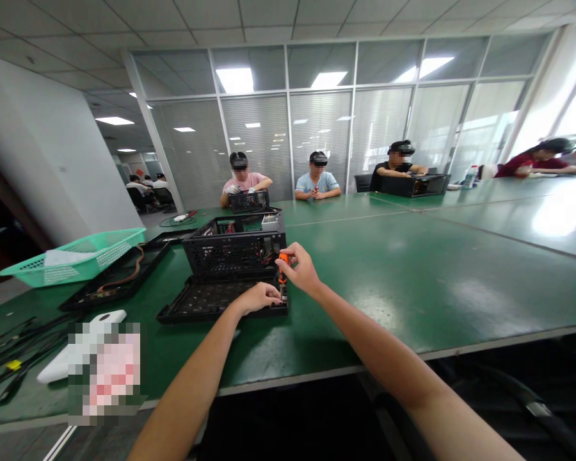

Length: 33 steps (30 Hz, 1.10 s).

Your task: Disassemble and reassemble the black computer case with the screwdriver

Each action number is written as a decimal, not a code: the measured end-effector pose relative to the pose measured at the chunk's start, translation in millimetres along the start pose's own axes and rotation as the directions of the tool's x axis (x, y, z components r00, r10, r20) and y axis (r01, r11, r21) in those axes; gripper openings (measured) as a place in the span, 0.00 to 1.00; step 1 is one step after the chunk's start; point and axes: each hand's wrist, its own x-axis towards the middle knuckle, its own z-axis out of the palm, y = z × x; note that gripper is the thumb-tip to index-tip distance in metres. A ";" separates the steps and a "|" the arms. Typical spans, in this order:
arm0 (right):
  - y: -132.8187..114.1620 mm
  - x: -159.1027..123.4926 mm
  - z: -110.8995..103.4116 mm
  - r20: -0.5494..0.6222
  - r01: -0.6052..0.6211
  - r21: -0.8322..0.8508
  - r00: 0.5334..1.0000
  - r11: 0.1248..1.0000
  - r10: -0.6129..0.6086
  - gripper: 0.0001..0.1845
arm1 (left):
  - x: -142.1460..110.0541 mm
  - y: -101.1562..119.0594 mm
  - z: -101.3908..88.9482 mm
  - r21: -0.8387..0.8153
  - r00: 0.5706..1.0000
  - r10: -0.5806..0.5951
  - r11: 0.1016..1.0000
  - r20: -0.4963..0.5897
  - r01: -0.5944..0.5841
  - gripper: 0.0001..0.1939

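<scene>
Green work tables (413, 282) fill an office bounded by glass partitions with blinds; no brand or writing can be read anywhere. At the left edge of the frame a turquoise plastic basket (77, 256) holds a pale sheet. Just left of centre stands an open black computer case (235, 246), with circuit parts and wiring inside, and its perforated side panel (206, 301) lies flat in front of it. The right hand (300, 269) grips the orange handle of a screwdriver (283, 275), held upright at the case's lower right corner. The left hand (259, 298) is curled around the screwdriver's tip, resting on the panel. Other people sit at the far side, some with similar black cases.
</scene>
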 end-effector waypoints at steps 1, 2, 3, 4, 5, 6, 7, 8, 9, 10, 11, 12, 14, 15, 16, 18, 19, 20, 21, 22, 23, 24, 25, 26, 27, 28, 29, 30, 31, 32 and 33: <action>-0.5 -0.1 0.0 0.003 0.003 -0.002 1.000 1.000 -0.003 0.11 | -0.1 0.1 0.1 -0.003 1.000 0.000 1.000 -0.002 0.000 0.12; -1.4 -0.2 0.0 0.008 0.009 -0.004 1.000 1.000 -0.009 0.11 | -0.2 0.1 0.2 -0.006 1.000 -0.002 1.000 -0.004 0.002 0.11; -2.6 -0.3 0.0 0.013 0.016 -0.005 1.000 1.000 -0.016 0.10 | -0.2 0.1 0.3 -0.009 1.000 -0.004 1.000 -0.004 0.004 0.11; -4.0 -0.3 0.0 0.021 0.026 -0.003 0.999 1.000 -0.026 0.10 | -0.2 0.2 0.5 -0.012 1.000 -0.005 1.000 -0.005 0.005 0.11; -5.4 -0.3 0.0 0.027 0.038 0.001 0.999 0.999 -0.038 0.10 | -0.1 0.1 0.6 -0.014 1.000 -0.006 1.000 -0.004 0.006 0.11; -6.8 -0.2 -0.1 0.027 0.052 0.009 0.998 0.999 -0.052 0.10 | 0.0 0.1 0.8 -0.015 1.000 -0.006 1.000 -0.004 0.006 0.11; -7.9 -0.1 -0.2 0.023 0.064 0.018 0.998 0.998 -0.064 0.10 | 0.0 -0.1 0.9 -0.016 1.000 -0.004 1.000 -0.004 0.004 0.11; -8.6 0.1 -0.3 0.017 0.073 0.027 0.997 0.997 -0.073 0.10 | 0.1 -0.3 1.0 -0.018 1.000 -0.001 1.000 -0.005 0.001 0.11; -8.9 0.2 -0.4 0.011 0.077 0.035 0.997 0.996 -0.078 0.11 | 0.2 -0.5 1.1 -0.020 1.000 0.002 1.000 -0.005 -0.002 0.12; -8.5 0.3 -0.4 0.008 0.075 0.040 0.997 0.996 -0.076 0.10 | 0.3 -0.9 1.1 -0.021 1.000 0.003 1.000 -0.006 -0.003 0.12; -7.7 0.4 -0.4 0.010 0.066 0.041 0.998 0.997 -0.066 0.10 | 0.4 -1.3 1.1 -0.022 1.000 0.003 1.000 -0.008 -0.003 0.12; -6.4 0.4 -0.2 0.014 0.051 0.039 0.999 0.998 -0.051 0.10 | 0.6 -1.7 1.1 -0.022 1.000 0.002 1.000 -0.009 -0.002 0.12; -3.2 0.6 0.5 0.013 0.012 0.040 1.000 0.999 -0.012 0.10 | 1.1 -2.7 0.8 -0.018 1.000 -0.002 1.000 -0.009 0.002 0.12; -1.7 0.8 0.9 0.008 -0.007 0.046 1.000 0.999 0.007 0.11 | 1.4 -3.3 0.7 -0.016 1.000 -0.002 1.000 -0.009 0.002 0.13; -0.5 1.0 1.3 0.001 -0.022 0.053 1.000 0.998 0.022 0.12 | 1.7 -3.8 0.7 -0.015 1.000 0.000 1.000 -0.008 0.000 0.13; 0.3 1.8 1.8 -0.010 -0.038 0.066 0.999 0.997 0.038 0.13 | 2.2 -4.9 0.7 -0.013 1.000 0.006 1.000 -0.006 -0.007 0.13; -0.1 2.3 1.9 -0.012 -0.042 0.069 0.999 0.997 0.043 0.12 | 2.4 -5.3 0.8 -0.015 1.000 0.009 1.000 -0.006 -0.009 0.13; -0.9 2.6 1.9 -0.013 -0.048 0.072 0.999 0.996 0.049 0.11 | 2.6 -5.7 0.9 -0.017 1.000 0.009 1.000 -0.005 -0.009 0.13; -1.9 2.9 1.7 -0.009 -0.058 0.078 0.998 0.995 0.059 0.10 | 2.7 -5.9 1.0 -0.019 1.000 0.009 1.000 -0.004 -0.009 0.13; -2.9 3.1 1.5 0.000 -0.073 0.089 0.997 0.993 0.073 0.10 | 2.7 -6.0 1.1 -0.019 1.000 0.007 1.000 -0.003 -0.007 0.13; -3.9 3.1 1.2 0.013 -0.092 0.105 0.996 0.990 0.091 0.10 | 2.6 -5.9 1.1 -0.019 1.000 0.005 1.000 -0.002 -0.005 0.13; -4.6 3.1 0.9 0.027 -0.112 0.122 0.994 0.986 0.109 0.11 | 2.5 -5.7 1.1 -0.018 1.000 0.002 1.000 -0.001 -0.002 0.13; -5.1 3.0 0.6 0.041 -0.130 0.138 0.991 0.982 0.125 0.11 | 2.3 -5.5 1.1 -0.018 1.000 0.000 1.000 0.000 0.000 0.13; -5.3 2.9 0.4 0.050 -0.144 0.151 0.989 0.978 0.138 0.11 | 2.0 -5.1 1.0 -0.020 1.000 0.001 1.000 0.001 -0.001 0.13; -5.3 2.8 0.1 0.055 -0.154 0.163 0.988 0.974 0.147 0.11 | 1.8 -4.9 0.8 -0.023 1.000 0.004 1.000 0.001 -0.003 0.12; -5.3 2.8 -0.1 0.055 -0.161 0.174 0.987 0.971 0.153 0.12 | 1.5 -4.7 0.7 -0.026 1.000 0.006 1.000 0.001 -0.006 0.12; -5.3 2.8 -0.3 0.054 -0.165 0.184 0.986 0.969 0.157 0.12 | 1.4 -4.7 0.7 -0.029 1.000 0.008 1.000 0.002 -0.008 0.12; -5.4 2.8 -0.4 0.054 -0.167 0.192 0.986 0.967 0.159 0.12 | 1.3 -4.9 0.7 -0.032 1.000 0.010 0.999 0.002 -0.010 0.12; -5.7 2.8 -0.5 0.054 -0.167 0.197 0.986 0.966 0.159 0.12 | 1.3 -5.1 0.7 -0.035 1.000 0.012 0.999 0.003 -0.012 0.12; -6.2 2.7 -0.6 0.054 -0.165 0.199 0.986 0.966 0.157 0.12 | 1.4 -5.4 0.8 -0.036 1.000 0.013 0.999 0.004 -0.013 0.12; -6.7 2.5 -0.6 0.053 -0.162 0.195 0.987 0.967 0.154 0.12 | 1.5 -5.7 0.9 -0.035 1.000 0.015 0.999 0.004 -0.015 0.12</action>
